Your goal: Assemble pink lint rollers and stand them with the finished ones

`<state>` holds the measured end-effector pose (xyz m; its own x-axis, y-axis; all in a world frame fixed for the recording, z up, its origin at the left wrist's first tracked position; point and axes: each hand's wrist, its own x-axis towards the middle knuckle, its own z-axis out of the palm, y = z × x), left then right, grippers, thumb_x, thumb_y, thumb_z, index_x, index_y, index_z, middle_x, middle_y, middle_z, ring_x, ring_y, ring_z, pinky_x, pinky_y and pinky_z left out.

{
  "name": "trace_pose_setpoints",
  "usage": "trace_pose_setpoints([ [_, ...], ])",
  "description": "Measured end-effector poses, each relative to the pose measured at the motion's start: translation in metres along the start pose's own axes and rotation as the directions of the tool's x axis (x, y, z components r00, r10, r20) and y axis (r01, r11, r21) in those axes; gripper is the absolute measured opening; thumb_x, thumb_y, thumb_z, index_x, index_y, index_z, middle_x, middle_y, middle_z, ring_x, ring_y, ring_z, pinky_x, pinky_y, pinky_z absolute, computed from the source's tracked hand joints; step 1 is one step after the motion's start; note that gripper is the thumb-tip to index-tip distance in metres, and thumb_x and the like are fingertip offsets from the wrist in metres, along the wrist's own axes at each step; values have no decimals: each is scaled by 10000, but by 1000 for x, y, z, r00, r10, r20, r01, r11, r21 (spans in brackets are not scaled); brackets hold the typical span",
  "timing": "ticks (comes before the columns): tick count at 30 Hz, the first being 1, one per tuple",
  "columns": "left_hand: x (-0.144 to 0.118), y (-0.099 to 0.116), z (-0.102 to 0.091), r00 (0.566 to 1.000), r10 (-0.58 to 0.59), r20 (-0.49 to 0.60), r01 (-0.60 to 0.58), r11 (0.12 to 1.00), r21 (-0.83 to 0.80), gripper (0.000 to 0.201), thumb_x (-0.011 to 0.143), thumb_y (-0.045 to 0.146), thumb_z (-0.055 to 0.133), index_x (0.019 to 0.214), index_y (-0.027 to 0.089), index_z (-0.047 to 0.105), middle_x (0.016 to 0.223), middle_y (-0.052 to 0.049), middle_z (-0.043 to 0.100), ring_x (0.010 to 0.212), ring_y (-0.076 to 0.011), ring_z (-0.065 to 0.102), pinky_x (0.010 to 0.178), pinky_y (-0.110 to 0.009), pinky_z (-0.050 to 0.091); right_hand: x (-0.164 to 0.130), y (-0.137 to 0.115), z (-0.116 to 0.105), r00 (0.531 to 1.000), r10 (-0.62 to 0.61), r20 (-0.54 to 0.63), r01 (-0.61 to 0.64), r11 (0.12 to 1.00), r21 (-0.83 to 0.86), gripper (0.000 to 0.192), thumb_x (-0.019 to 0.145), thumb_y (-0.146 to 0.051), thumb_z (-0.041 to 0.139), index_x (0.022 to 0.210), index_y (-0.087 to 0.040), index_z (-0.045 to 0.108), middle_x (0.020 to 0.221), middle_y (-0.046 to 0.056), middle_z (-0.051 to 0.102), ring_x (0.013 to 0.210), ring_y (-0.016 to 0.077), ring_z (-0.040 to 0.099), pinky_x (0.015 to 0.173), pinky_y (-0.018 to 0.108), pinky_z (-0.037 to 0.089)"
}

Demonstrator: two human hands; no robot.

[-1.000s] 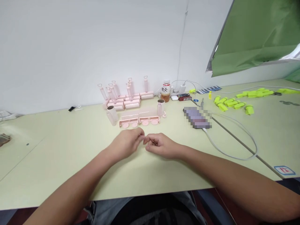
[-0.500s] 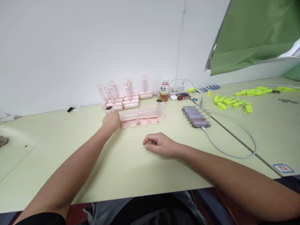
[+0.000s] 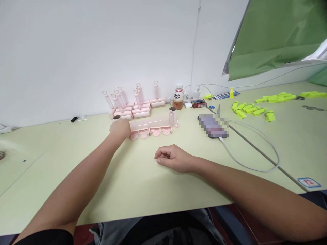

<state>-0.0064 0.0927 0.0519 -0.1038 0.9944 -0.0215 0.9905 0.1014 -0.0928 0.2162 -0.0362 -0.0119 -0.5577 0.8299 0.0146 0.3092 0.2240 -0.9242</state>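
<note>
My left hand (image 3: 120,128) is at the left end of a row of pink parts, its back toward me and its fingers curled down out of sight. Whatever it grips is hidden. Just behind it shows a roll with a dark hollow core (image 3: 117,117). Rightward lie clear pink covers (image 3: 159,121), pink frames with round discs (image 3: 156,133), and a second upright roll (image 3: 173,110) behind a short pink handle (image 3: 171,118). My right hand (image 3: 175,158) rests on the tabletop, loosely closed, with nothing visible in it.
Several assembled pink lint rollers (image 3: 141,112) with heart-topped handles stand by the wall. Beside them is a labelled bottle (image 3: 178,97). A phone (image 3: 213,126) trails a white cable (image 3: 277,153). Bright yellow pieces (image 3: 250,109) lie on the right; a small black item (image 3: 74,119) lies left.
The view has shifted slightly. A yellow piece at the back right now stands upright and larger in view. Both hands keep nearly the same places.
</note>
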Motion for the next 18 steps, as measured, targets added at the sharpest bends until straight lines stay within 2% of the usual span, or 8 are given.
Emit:
trace_pose_setpoints([
  [3,-8,-14,-21,991,5,-132,-8,1000,-21,335,786,309,593,1095,182,615,1092,-195,674,973,-356,649,709,-390,500,0,0,0,1000,-4,7,4,1000,6,141,836,-283,612,905,-167,653,677,-31,535,607,102,467,574,233,353],
  [5,-10,-29,-33,976,-38,-213,31,999,-38,403,834,435,528,1147,185,575,1073,-188,676,971,-368,645,711,-401,496,0,0,0,1000,2,6,-2,1000,7,138,834,-282,615,901,-168,653,679,-30,538,608,102,469,573,233,354],
  [8,-9,-47,-39,979,-103,-176,92,993,-71,613,796,635,513,1202,175,517,1036,-188,679,934,-377,650,677,-390,486,0,0,1,1000,18,4,-18,1000,1,138,829,-277,618,903,-167,654,683,-28,541,617,106,478,582,235,365],
  [11,-5,-56,-30,990,-103,-96,87,983,-163,762,716,712,568,1239,166,476,1077,-200,674,911,-364,661,627,-351,466,1,1,1,1000,31,0,-31,999,-6,145,831,-278,615,911,-163,653,684,-29,534,620,106,477,584,236,368],
  [13,-3,-59,-19,993,-106,-55,85,950,-299,827,665,693,638,1267,159,443,1049,-197,684,814,-329,676,578,-326,448,2,1,2,999,32,-2,-32,999,-3,148,834,-282,611,908,-161,651,678,-32,523,617,105,469,581,236,366],
  [16,-1,-65,1,991,-136,8,120,845,-522,888,572,594,760,1268,162,418,892,-148,709,570,-244,635,490,-294,404,2,1,2,1000,27,-7,-27,1000,2,143,830,-282,614,896,-160,648,669,-35,511,616,105,463,581,238,362],
  [18,1,-70,15,990,-123,65,137,791,-597,851,529,498,807,1225,174,439,770,-94,699,476,-202,578,444,-271,366,3,1,2,1000,29,-8,-29,1000,7,140,827,-281,617,893,-161,647,667,-36,509,613,104,461,578,238,359],
])
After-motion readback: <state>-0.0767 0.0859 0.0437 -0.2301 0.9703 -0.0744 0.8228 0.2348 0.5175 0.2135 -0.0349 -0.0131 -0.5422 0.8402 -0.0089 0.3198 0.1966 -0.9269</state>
